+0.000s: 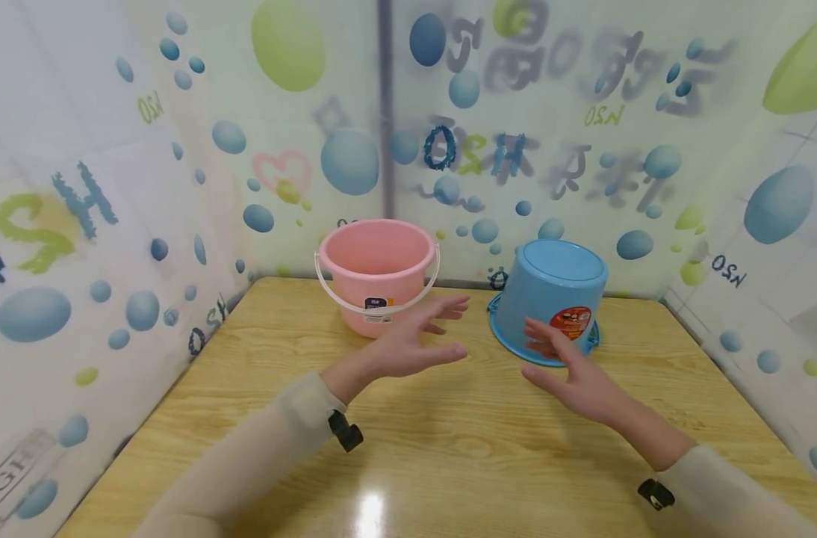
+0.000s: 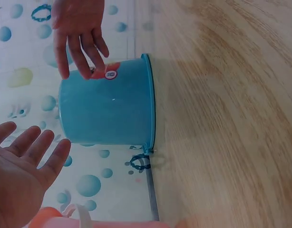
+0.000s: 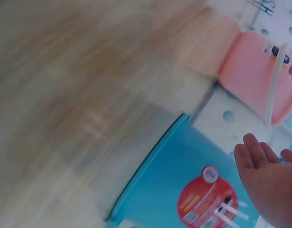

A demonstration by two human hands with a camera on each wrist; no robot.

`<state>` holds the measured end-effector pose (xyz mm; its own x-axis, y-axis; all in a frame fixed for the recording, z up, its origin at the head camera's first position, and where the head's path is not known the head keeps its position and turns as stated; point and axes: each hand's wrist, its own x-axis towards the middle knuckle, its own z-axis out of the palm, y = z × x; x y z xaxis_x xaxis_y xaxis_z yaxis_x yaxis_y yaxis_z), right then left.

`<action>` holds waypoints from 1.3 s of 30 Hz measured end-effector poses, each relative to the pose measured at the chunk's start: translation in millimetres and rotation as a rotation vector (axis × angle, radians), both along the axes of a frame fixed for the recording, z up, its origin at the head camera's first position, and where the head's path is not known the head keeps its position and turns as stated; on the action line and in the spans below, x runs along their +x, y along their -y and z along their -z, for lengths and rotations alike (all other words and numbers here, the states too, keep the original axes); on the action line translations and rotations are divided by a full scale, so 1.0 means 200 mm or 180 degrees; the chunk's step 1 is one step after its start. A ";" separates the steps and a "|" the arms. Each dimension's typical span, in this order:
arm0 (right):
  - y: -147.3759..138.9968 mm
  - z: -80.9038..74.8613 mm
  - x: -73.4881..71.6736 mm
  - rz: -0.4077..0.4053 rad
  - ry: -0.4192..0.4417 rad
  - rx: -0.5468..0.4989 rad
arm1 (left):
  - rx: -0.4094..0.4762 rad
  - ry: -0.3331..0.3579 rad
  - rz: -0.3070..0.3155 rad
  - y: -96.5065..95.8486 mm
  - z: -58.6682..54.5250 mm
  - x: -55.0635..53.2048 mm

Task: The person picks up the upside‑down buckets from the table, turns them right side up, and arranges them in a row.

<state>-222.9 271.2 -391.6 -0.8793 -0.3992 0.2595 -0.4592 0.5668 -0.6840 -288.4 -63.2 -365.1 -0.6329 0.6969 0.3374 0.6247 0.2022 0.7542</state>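
Upside down on the wooden table (image 1: 462,448), a blue bucket (image 1: 550,291) stands with its rim on the tabletop and a red label facing forward. To its left a pink bucket (image 1: 381,284) is upright, its white handle (image 1: 334,295) hanging across the front. My left hand (image 1: 415,340), fingers extended and nothing in it, overlaps the pink bucket's lower right side in the head view. The right hand (image 1: 576,377) is held up before the blue bucket, fingers spread and holding nothing; in the right wrist view its palm (image 3: 274,185) shows beside that bucket.
A curtain (image 1: 355,97) printed with blue and green bubbles and letters encloses the table at the back and both sides. Both wrists carry a small black strap device (image 1: 344,430). The pink bucket stands near the table's back edge.
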 end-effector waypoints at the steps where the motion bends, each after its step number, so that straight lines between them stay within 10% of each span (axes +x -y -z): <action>1: -0.02 0.00 0.00 0.0027 0.0007 0.0039 | -0.0040 0.0000 0.0004 -0.02 0.00 0.00; 15: -0.29 0.02 0.03 0.0390 0.0076 0.0362 | -0.0489 0.0284 -0.0007 -0.26 0.12 -0.08; 39: -0.60 0.10 -0.23 0.0579 0.0691 0.0640 | -0.1052 0.0486 -0.0426 -0.48 0.29 -0.40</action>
<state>-269.0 390.6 -412.4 -0.9669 -0.2550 -0.0094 -0.1943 0.7594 -0.6209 -368.4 32.7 -423.7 -0.7512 0.6600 0.0032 0.4619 0.5222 0.7170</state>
